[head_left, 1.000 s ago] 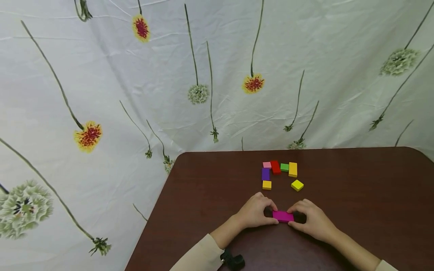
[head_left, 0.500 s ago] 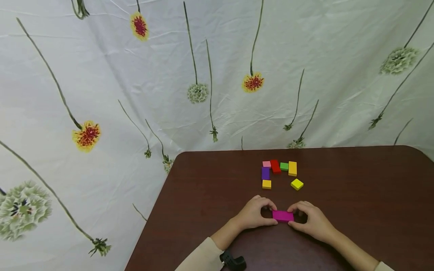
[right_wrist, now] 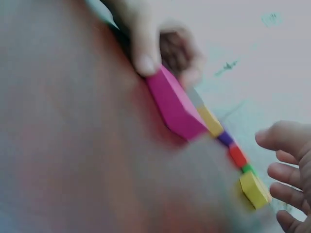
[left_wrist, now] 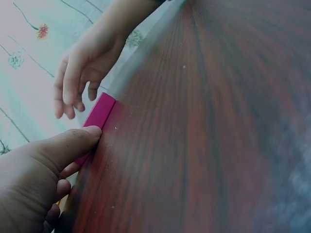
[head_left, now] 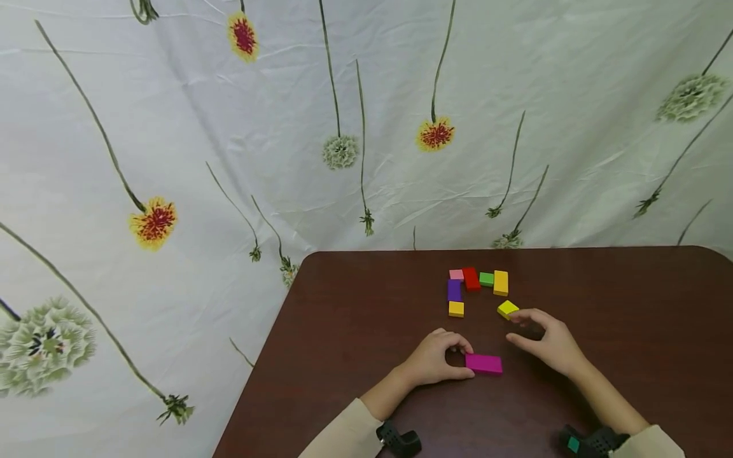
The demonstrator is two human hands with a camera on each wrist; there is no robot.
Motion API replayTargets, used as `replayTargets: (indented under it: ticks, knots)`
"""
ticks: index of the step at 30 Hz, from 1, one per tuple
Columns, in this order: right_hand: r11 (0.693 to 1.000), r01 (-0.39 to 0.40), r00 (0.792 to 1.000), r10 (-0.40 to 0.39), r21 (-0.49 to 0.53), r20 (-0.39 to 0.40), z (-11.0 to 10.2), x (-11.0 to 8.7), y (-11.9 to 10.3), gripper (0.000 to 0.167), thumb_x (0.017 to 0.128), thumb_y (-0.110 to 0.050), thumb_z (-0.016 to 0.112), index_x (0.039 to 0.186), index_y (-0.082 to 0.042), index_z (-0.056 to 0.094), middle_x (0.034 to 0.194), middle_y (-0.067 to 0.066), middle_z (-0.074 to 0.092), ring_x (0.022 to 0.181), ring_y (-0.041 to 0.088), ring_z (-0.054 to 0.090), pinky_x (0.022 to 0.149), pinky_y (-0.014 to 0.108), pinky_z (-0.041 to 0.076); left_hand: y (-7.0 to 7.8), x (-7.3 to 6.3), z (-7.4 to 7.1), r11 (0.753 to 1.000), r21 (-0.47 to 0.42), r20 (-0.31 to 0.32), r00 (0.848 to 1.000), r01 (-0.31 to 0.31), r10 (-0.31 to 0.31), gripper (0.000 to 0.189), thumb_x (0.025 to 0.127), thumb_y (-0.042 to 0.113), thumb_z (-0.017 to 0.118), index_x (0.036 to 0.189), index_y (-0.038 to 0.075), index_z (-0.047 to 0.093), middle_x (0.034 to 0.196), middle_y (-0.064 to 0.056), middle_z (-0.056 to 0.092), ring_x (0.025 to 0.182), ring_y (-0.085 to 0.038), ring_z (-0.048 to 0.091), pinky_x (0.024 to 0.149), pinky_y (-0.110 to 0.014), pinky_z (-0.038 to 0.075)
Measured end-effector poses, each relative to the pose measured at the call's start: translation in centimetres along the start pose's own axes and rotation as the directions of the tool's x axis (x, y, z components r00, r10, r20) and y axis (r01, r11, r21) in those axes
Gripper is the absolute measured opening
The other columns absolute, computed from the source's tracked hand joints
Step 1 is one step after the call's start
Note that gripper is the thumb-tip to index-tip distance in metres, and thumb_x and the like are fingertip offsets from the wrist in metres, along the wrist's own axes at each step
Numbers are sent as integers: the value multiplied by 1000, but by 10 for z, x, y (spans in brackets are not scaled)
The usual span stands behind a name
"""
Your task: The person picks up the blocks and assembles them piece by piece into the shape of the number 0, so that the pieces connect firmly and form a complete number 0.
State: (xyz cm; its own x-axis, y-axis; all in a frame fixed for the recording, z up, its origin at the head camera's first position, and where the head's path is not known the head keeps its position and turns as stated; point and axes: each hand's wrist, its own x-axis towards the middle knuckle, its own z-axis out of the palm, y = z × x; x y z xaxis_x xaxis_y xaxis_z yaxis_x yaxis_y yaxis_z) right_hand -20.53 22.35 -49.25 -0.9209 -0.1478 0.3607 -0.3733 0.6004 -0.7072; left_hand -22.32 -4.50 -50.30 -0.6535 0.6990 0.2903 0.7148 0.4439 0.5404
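Left hand [head_left: 433,359]: I saw it at the left end of the magenta block [head_left: 483,364], pinching that end between thumb on the near side and fingers on the far side.
Orange block [head_left: 455,310]: it lay beyond the magenta block and a little to its left, at the near end of a short column.
Purple block [head_left: 454,291] and pink block [head_left: 456,275]: these continued that column, farther beyond the magenta block.
Red block [head_left: 471,280]: slightly slanted, it stood beside the pink one, well beyond the magenta block.
Magenta block: it lay flat on the dark brown table [head_left: 355,318], nearest the person of all the blocks.
Green block [head_left: 487,279] and amber block [head_left: 501,284]: side by side, they closed the far row beyond the magenta block.
Yellow block [head_left: 506,308]: turned cornerwise, it sat beyond the magenta block and to its right.
Right hand [head_left: 550,340]: off to the magenta block's right, it gripped nothing; its forefinger reached the yellow block's edge, though I couldn't tell whether they touched.
Change: the right hand had just left the magenta block's right end, so only the left hand steadied it, leaving the right free.
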Motion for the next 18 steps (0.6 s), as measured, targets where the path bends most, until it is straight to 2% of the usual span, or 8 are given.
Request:
replayTargets:
  ticks: [2, 4, 8, 10, 18]
  knots:
    - [999, -26, 999, 25, -33, -30, -3, 8, 7, 36, 83, -18, 78, 113, -3, 67, 107, 9, 65, 93, 15, 57, 77, 24, 47, 0, 1, 1, 1000, -4, 0, 1000, -1, 1, 30, 78, 28, 84, 101, 17, 68, 95, 9, 66, 87, 0, 49, 80, -11, 37]
    - [998, -52, 998, 50, -39, -35, -4, 15, 15, 38, 85, -17, 77, 117, -1, 65, 109, 13, 64, 97, 20, 56, 79, 31, 46, -1, 1, 2, 1000, -5, -1, 1000, 1, -1, 30, 78, 28, 84, 101, 17, 68, 95, 9, 65, 87, 1, 48, 80, -11, 37]
    - [994, -107, 994, 107, -8, 27, -3, 26, 24, 44, 88, -17, 73, 125, 2, 60, 119, 23, 59, 108, 37, 51, 87, 51, 43, -2, 0, 2, 1000, -3, 0, 1000, 4, -4, 30, 78, 28, 84, 101, 17, 68, 96, 9, 65, 87, 1, 48, 80, -11, 37]
    - [992, -130, 989, 129, 3, 64, -3, 31, 27, 47, 88, -17, 72, 128, 3, 58, 124, 25, 57, 113, 41, 48, 90, 58, 40, -1, 0, 2, 1000, 0, -2, 1000, 2, -2, 30, 77, 28, 84, 101, 17, 68, 96, 9, 66, 88, 0, 48, 80, -12, 37]
    - [984, -178, 974, 175, 2, 142, 1, 41, 30, 48, 86, -13, 69, 131, 0, 58, 134, 29, 48, 119, 45, 42, 93, 66, 35, 0, 1, 2, 1000, 5, 1, 1000, 8, -8, 30, 78, 29, 84, 101, 18, 68, 96, 10, 65, 88, 1, 48, 81, -12, 36]
